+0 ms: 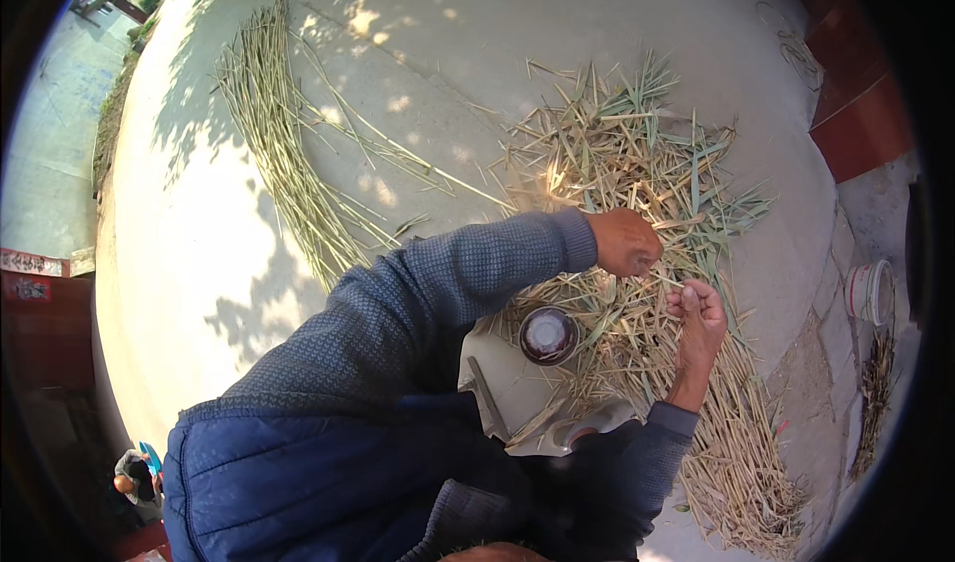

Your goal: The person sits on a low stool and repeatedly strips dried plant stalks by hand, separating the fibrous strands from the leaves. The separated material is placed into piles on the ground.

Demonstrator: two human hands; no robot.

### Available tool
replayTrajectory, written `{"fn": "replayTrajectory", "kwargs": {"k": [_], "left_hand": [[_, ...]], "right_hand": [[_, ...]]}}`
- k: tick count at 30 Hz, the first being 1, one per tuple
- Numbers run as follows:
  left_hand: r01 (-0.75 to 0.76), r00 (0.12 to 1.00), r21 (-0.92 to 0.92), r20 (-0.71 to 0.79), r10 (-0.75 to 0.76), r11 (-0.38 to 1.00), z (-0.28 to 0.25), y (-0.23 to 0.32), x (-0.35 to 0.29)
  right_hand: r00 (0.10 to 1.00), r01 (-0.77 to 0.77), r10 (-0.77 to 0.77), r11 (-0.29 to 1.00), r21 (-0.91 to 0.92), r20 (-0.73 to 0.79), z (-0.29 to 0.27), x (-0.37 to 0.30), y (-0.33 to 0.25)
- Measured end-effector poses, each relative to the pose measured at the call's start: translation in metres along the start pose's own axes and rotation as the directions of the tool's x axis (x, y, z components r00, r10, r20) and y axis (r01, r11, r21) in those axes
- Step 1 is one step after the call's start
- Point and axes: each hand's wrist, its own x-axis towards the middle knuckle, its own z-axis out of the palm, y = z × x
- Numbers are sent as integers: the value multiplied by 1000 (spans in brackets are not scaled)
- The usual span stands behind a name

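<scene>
My left hand [627,242] is closed in a fist over the heap of dry leaves, gripping one end of a thin pale reed stalk [666,281]. Just below and to its right, my right hand [699,313] pinches the same stalk with thumb and fingers. Only a short length of it shows between the two hands. Beneath them spreads a loose pile of stripped leaves and husks [637,154], tan with some green. Dry uncut stalks [741,463] lie in a long bundle to the lower right.
Long peeled green stalks [274,134] lie bundled at the left on the concrete. Near my lap stand a dark red round container [549,335] and a flat narrow bar [487,398]. A white bucket [871,293] is at the far right. Another person [139,477] appears far lower left.
</scene>
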Motion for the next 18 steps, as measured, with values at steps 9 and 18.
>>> {"fn": "replayTrajectory", "kwargs": {"k": [9,18], "left_hand": [[64,986,223,-167,-26,973,-42,-6,-42],[-50,928,642,-254,274,765,-110,49,-40]], "right_hand": [[976,45,28,943,331,-214,-73,-4,-2],[993,-109,121,902,419,-4,-98,-18,14]]}}
